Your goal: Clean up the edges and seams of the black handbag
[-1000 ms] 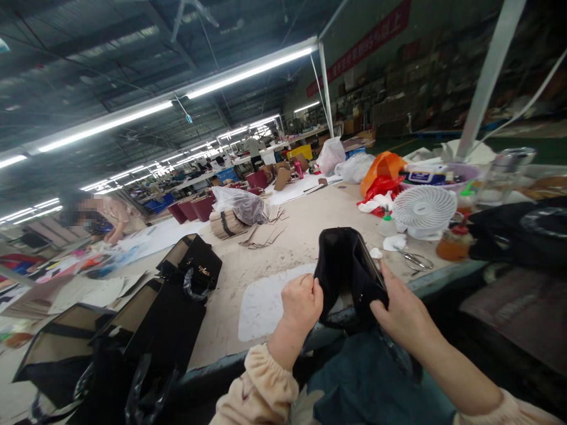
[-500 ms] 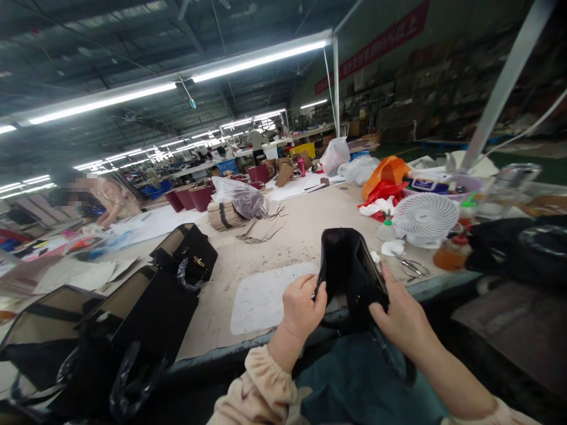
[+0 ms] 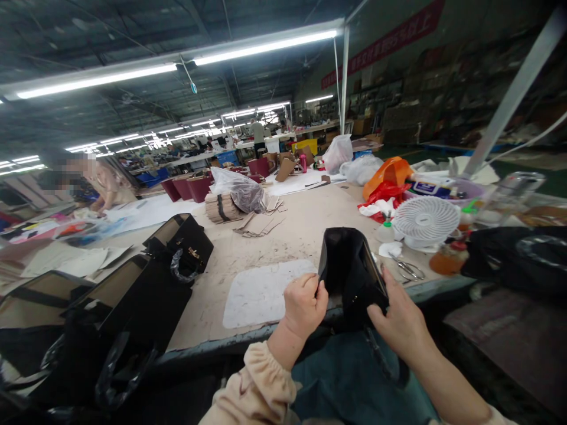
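Both hands on a black bag at the near edge of the surface.

Left hand (image 3: pixel 305 307) is closed, pinching the left rim of the black bag (image 3: pixel 349 271). Right hand (image 3: pixel 401 321) grips its right side, fingers pressed flat on the panel. The bag stands upright over the surface (image 3: pixel 301 230) edge, mouth open toward the top. A white mat (image 3: pixel 261 292) lies just left of it, with scissors (image 3: pixel 410 270) and a small white fan (image 3: pixel 425 221) to the right. More black handbags (image 3: pixel 179 242) sit well apart, far left.
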### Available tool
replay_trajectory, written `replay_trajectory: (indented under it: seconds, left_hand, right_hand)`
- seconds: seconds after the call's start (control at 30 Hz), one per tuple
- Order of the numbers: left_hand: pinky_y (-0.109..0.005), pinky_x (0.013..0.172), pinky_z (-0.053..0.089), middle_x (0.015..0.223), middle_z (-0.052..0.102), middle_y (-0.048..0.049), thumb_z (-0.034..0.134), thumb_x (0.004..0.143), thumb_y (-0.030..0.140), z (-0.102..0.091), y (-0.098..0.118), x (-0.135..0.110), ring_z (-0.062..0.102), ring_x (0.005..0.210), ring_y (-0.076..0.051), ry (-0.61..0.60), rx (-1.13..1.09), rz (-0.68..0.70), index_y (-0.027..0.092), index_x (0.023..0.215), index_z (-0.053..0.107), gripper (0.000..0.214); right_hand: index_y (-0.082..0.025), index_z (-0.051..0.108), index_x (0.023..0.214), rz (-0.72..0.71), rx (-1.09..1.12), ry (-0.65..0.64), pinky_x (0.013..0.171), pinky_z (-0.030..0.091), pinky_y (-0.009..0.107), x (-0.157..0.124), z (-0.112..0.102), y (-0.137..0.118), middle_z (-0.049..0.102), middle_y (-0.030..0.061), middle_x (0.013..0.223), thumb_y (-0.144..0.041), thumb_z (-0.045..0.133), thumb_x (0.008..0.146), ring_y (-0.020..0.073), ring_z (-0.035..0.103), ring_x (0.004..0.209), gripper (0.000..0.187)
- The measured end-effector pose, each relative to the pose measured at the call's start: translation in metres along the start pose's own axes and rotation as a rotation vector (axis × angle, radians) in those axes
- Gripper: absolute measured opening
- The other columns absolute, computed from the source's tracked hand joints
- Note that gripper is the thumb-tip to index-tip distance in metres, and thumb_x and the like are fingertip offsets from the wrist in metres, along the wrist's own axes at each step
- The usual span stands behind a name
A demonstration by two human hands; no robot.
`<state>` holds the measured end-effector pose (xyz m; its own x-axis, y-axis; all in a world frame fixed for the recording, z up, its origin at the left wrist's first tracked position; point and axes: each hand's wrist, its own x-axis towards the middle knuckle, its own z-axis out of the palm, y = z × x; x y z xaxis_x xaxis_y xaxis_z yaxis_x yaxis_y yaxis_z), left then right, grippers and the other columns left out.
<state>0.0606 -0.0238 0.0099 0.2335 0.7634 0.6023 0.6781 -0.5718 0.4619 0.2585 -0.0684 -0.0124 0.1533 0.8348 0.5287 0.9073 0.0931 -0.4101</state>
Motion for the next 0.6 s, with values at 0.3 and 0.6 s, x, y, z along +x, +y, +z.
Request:
replay_trajectory:
  seconds: [0.3,0.6]
  left_hand:
    - [-0.029,0.082,0.050,0.092,0.066,-0.0086,0.043,0.086,0.022,-0.005,-0.002,0.001,0.061,0.086,-0.018,0.002,-0.104,-0.058,0.017,0.092,0.065,0.024]
    - [-0.026,0.080,0.050,0.087,0.067,-0.0058,0.046,0.086,0.023,-0.013,-0.024,0.004,0.061,0.084,-0.015,0.070,-0.272,-0.179,0.017,0.086,0.066,0.021]
  right_hand:
    - [-0.008,0.019,0.143,0.012,0.048,-0.034,0.097,0.041,0.039,-0.001,-0.004,0.000,0.043,0.0181,0.135,-0.024,0.049,0.076,0.0267,0.045,0.121,0.074]
    - [-0.012,0.017,0.144,-0.027,0.063,-0.052,0.094,0.043,0.042,-0.001,-0.005,-0.002,0.045,0.0164,0.133,-0.029,0.048,0.078,0.0290,0.047,0.119,0.075]
